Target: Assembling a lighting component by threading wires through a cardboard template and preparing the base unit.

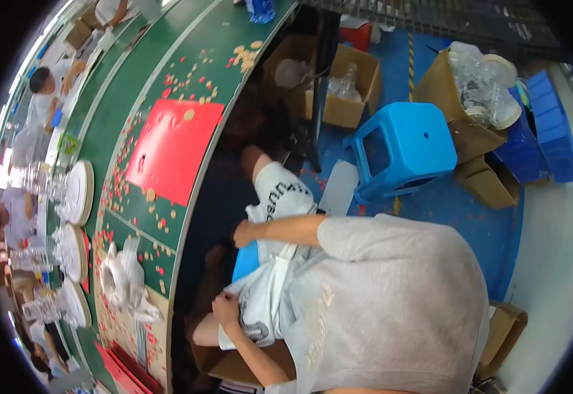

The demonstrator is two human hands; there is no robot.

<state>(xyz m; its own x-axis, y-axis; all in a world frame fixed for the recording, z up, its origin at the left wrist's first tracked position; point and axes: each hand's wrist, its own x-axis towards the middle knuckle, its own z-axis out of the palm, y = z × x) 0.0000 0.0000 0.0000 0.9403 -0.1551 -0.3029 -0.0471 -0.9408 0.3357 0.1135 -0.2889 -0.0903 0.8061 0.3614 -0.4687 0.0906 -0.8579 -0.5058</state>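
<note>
A long green table (188, 59) is seen on the left, curving from the far side to the near side. Many small red and tan pieces are scattered on it. A red sheet (173, 148) lies flat on the table, near its right edge. Farther left, white round discs (80, 190) are lined along the table, and other people are seated there at work.

On the right, the blue floor (483, 223) is covered with several things. A blue stool (401, 154) stands in the middle, and an open box (352, 92) with clear plastic parts is found beyond it. Another box (454, 92) with clear pieces is placed at the far right, beside blue crates (549, 125).

A crumpled clear bag (124, 279) rests on the near part of the table.

Both hands are held low, over the lap, right of the table edge. The left hand (226, 308) is closed into a loose fist on the white shorts (270, 295), and the cloth seems to be touched, but a real grip cannot be told. The right hand (243, 233) is bent and rests against the same shorts, above a blue seat (246, 261); whether something is pinched there cannot be told.
</note>
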